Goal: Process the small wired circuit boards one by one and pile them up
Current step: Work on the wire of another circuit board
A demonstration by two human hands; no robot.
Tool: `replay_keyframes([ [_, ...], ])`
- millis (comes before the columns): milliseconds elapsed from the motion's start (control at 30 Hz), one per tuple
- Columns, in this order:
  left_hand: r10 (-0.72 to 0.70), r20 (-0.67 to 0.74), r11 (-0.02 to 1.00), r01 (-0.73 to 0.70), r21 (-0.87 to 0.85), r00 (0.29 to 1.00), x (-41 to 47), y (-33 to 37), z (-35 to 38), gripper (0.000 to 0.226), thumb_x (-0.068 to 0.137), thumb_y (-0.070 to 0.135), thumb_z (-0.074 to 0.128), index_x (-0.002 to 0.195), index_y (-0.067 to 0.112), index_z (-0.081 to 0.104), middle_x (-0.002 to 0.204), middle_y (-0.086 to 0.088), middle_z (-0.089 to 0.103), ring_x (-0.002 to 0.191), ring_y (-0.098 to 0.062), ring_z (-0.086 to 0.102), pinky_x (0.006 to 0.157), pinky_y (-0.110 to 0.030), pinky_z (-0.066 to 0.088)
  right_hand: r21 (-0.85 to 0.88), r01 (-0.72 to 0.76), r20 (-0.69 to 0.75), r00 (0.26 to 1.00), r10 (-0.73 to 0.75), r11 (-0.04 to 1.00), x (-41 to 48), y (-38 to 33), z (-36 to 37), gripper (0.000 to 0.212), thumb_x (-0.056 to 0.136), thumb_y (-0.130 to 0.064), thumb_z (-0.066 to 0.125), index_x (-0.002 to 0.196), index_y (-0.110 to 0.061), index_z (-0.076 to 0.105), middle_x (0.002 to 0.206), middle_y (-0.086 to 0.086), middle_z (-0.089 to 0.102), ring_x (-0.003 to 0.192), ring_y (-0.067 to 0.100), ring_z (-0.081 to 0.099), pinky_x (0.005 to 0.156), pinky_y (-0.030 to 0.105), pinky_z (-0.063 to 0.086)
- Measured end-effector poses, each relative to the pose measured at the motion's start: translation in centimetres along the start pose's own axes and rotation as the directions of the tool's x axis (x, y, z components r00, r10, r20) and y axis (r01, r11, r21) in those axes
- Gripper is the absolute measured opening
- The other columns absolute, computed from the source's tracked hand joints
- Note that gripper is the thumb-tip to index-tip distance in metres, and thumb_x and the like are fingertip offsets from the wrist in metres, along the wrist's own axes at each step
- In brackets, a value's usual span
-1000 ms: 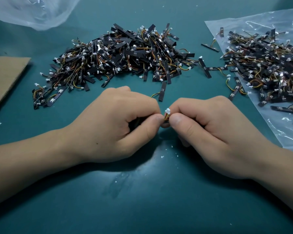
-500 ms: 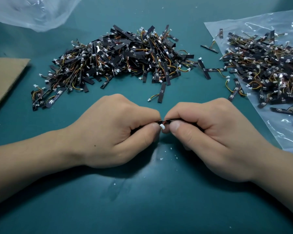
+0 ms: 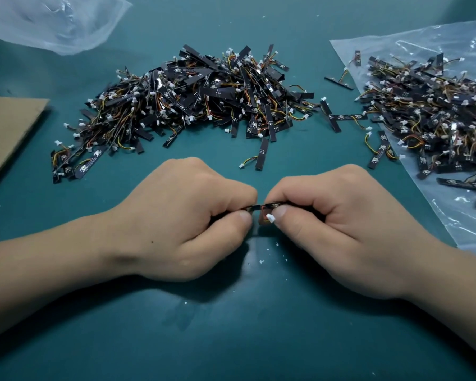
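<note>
- Table (image 3: 231,339): teal work surface that bears everything listed below
- Central pile (image 3: 193,100): broad heap of small black boards with coloured wires and white plugs, at the far middle of the table; judged to be the heap where handled pieces go, though the view does not prove it
- Right-hand pile (image 3: 429,116): a similar heap at the far right, lying on a plastic sheet (image 3: 465,221); judged to be the supply
- Plastic bag (image 3: 52,20): clear and crumpled, at the far left corner
- Cardboard (image 3: 8,127): flat brown piece at the left edge
- Left hand (image 3: 187,224): fingers curled, thumb and forefinger pinching the left end of the held board
- Right hand (image 3: 341,229): fingers curled likewise, thumb and forefinger pinching the right end; the two hands are nearly touching
- Stray board (image 3: 261,158): a single wired piece lying between the central pile and the hands
- Held board (image 3: 261,208): short black strip spanning the gap between the two thumbs, just above the table and near its middle; step in hand is judged to be the working of this one piece, possibly bending or snapping it
- White connector (image 3: 270,218): plug on its wires, hanging just below the strip at the right thumb
- White flecks (image 3: 261,261): small crumbs on the table beneath the hands
- Next move calls for finishing this piece, dropping it on a heap, then taking a fresh one
</note>
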State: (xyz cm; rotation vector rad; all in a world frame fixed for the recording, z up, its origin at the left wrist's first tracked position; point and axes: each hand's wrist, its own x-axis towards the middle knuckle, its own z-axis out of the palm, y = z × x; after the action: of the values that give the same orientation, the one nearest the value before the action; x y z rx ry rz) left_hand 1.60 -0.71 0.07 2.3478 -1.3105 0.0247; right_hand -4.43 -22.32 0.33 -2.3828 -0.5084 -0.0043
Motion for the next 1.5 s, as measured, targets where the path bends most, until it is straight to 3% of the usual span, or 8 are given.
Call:
replay_keyframes([
  [100, 0.013, -0.002, 1.000, -0.013, 0.012, 1.000, 0.01, -0.04, 0.17, 0.019, 0.082, 0.020, 0.062, 0.066, 0.012, 0.068, 0.053, -0.002, 0.055, 0.048, -0.029, 0.055, 0.048, -0.051, 0.050, -0.004, -0.005, 0.016, 1.000, 0.005, 1.000, 0.01, -0.08, 0.01, 0.020, 0.093, -0.032, 0.053, 0.083, -0.031, 0.071, 0.059, -0.005, 0.055, 0.061, 0.021, 0.053, 0.056, 0.039, 0.045],
  [433, 0.026, 0.006, 1.000, -0.026, 0.002, 1.000, -0.08, -0.38, 0.21, 0.017, 0.081, 0.021, 0.065, 0.066, 0.016, 0.067, 0.053, 0.001, 0.054, 0.048, -0.028, 0.053, 0.049, -0.050, 0.049, -0.070, 0.013, 0.027, 1.000, -0.011, 0.997, -0.08, -0.22, 0.09, 0.020, 0.092, -0.031, 0.053, 0.085, -0.026, 0.071, 0.061, -0.002, 0.059, 0.061, 0.022, 0.055, 0.057, 0.041, 0.046],
  [733, 0.003, 0.048, 1.000, -0.003, 0.002, 0.999, 0.01, -0.22, -0.02, 0.033, 0.085, 0.038, 0.050, 0.065, 0.018, 0.067, 0.052, 0.002, 0.055, 0.048, -0.028, 0.055, 0.050, -0.049, 0.052, -0.120, 0.032, 0.017, 0.999, -0.030, 0.992, 0.00, -0.27, 0.22, 0.019, 0.093, -0.032, 0.054, 0.082, -0.024, 0.067, 0.060, -0.003, 0.056, 0.061, 0.019, 0.053, 0.057, 0.041, 0.045],
  [900, 0.009, 0.042, 1.000, -0.009, 0.003, 0.999, 0.08, -0.21, -0.06, 0.031, 0.085, 0.037, 0.050, 0.064, 0.019, 0.066, 0.052, 0.002, 0.054, 0.047, -0.029, 0.055, 0.050, -0.049, 0.052, -0.130, 0.029, 0.017, 0.999, -0.027, 0.991, 0.00, -0.20, 0.19, 0.021, 0.093, -0.032, 0.052, 0.082, -0.023, 0.066, 0.062, -0.003, 0.056, 0.063, 0.020, 0.053, 0.057, 0.042, 0.045],
  [1100, 0.031, 0.027, 0.999, -0.031, 0.013, 0.999, 0.30, -0.28, -0.09, 0.019, 0.079, 0.021, 0.064, 0.061, 0.016, 0.064, 0.050, 0.001, 0.051, 0.045, -0.028, 0.051, 0.046, -0.049, 0.049, -0.132, 0.028, 0.031, 0.999, -0.024, 0.991, 0.08, -0.23, 0.18, 0.021, 0.094, -0.034, 0.051, 0.083, -0.024, 0.066, 0.063, -0.004, 0.057, 0.064, 0.020, 0.054, 0.059, 0.042, 0.045],
  [1267, 0.040, 0.012, 0.999, -0.039, -0.032, 0.999, 0.34, -0.15, -0.16, 0.032, 0.084, 0.035, 0.045, 0.060, 0.019, 0.061, 0.049, 0.003, 0.049, 0.044, -0.024, 0.050, 0.045, -0.045, 0.049, -0.129, 0.030, 0.032, 0.999, -0.026, 0.991, 0.04, -0.21, 0.21, 0.024, 0.094, -0.032, 0.050, 0.081, -0.018, 0.065, 0.064, 0.002, 0.057, 0.064, 0.024, 0.054, 0.058, 0.043, 0.045],
  [1500, 0.009, -0.010, 0.998, -0.010, -0.055, 1.000, 0.28, -0.20, 0.06, 0.032, 0.084, 0.038, 0.044, 0.060, 0.021, 0.057, 0.052, 0.007, 0.040, 0.047, -0.022, 0.046, 0.047, -0.046, 0.047, -0.122, 0.024, 0.015, 1.000, -0.022, 0.992, 0.13, -0.31, 0.18, 0.022, 0.095, -0.033, 0.049, 0.081, -0.021, 0.063, 0.061, -0.002, 0.052, 0.063, 0.021, 0.052, 0.057, 0.045, 0.044],
])
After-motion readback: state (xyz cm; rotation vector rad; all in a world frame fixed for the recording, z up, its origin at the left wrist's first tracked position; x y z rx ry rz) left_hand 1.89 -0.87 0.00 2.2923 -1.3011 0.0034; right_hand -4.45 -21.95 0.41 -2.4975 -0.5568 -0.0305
